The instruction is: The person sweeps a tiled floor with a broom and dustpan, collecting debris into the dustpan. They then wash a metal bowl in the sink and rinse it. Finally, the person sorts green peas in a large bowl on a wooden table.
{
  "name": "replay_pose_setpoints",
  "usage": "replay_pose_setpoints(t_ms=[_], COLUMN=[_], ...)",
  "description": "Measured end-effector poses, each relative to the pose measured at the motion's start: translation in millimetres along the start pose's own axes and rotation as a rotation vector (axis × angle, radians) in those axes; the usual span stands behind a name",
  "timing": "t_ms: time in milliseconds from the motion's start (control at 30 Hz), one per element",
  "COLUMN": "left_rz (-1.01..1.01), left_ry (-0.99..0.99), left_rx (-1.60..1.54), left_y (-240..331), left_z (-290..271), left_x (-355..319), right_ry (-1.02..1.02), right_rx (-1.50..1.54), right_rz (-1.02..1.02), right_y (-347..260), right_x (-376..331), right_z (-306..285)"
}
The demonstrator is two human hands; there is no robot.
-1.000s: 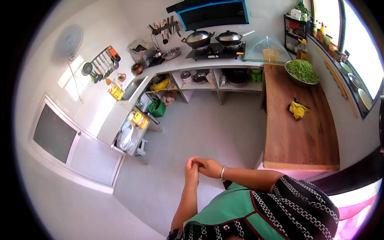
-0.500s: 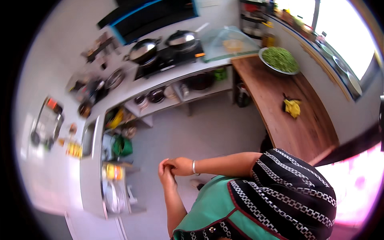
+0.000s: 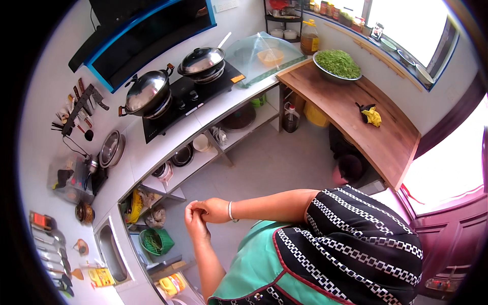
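My left hand and my right hand are clasped together in front of my body, above the grey floor. The right fingers lie over the left ones, and both hands are closed, with no object showing between them. A pale bangle circles my right wrist. Neither hand touches the counter or the table. Below and left of them, a green basket with green stalks sits on a low shelf. On the wooden table at the right stand a large bowl of chopped greens and a crumpled yellow-and-black bundle.
Two lidded woks stand on the black gas stove. Beside them, a mesh food cover sits over a bowl. A sink is at the lower left, and knives hang on the wall. A purple door is at the right.
The view has turned to the right and sharpened, showing more of the door. My hands stay clasped in much the same pose.
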State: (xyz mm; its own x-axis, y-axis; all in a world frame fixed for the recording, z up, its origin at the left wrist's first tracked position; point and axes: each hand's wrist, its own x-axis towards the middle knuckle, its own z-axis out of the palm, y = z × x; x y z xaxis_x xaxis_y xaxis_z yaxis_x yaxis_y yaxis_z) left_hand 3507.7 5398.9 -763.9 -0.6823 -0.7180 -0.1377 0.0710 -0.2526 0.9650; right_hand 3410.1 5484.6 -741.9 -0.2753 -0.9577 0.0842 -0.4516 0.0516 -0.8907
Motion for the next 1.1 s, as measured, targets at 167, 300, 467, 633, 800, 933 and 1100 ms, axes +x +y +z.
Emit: replay_pose_setpoints(t_ms=[167,300,467,633,800,933,1100], left_rz=[-0.03,0.006,0.104,0.079,0.016,-0.093,-0.279], left_ry=[0.047,0.193,0.373,0.429,0.414,0.368,0.43], left_rx=[-0.045,-0.013,-0.055,-0.163,-0.125,-0.255,-0.173], left_y=[5.2,37.2,103.4,122.3,126.8,121.0,127.7], left_z=[-72.0,-161.8,-267.0,-349.4,-432.7,-515.1,-571.8], left_x=[100.0,181.8,259.2,342.0,466.7,597.4,720.8], right_ry=[-0.015,-0.112,-0.329,-0.419,-0.276,0.184,0.462], right_rx=[-0.024,0.061,0.031,0.046,0.022,0.006,-0.136], right_rz=[-0.034,-0.149,-0.287,-0.312,-0.074,0.13,0.382], right_y=[26.8,12.9,-30.3,-14.3,39.7,99.2,116.5], right_x=[124.7,254.7,410.0,539.6,690.8,822.6,938.8], right_z=[34.6,67.3,110.8,160.2,185.6,184.4,152.5])
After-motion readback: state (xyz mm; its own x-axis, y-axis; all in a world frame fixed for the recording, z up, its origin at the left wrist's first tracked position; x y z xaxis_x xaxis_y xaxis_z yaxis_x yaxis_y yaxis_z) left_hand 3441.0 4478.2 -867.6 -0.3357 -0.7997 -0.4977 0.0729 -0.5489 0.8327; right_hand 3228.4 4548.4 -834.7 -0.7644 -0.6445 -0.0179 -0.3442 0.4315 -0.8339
